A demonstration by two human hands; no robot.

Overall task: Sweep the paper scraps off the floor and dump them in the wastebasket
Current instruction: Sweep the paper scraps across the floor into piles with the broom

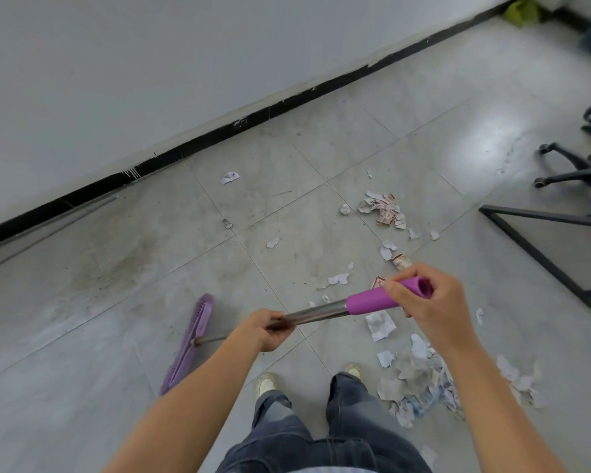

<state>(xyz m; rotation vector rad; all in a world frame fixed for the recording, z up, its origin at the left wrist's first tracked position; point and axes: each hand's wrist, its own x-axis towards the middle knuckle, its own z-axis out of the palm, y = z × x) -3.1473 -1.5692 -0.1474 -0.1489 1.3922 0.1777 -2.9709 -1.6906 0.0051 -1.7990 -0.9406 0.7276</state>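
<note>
Head view: a heap of paper scraps lies on the floor beside the right shoe, seemingly gathered. Left grip clamps the broom shaft, right grip its purple end. Farther out, a cluster and one piece near the wall await sweeping. No wastebasket shows, so dumping looks undone.
</note>
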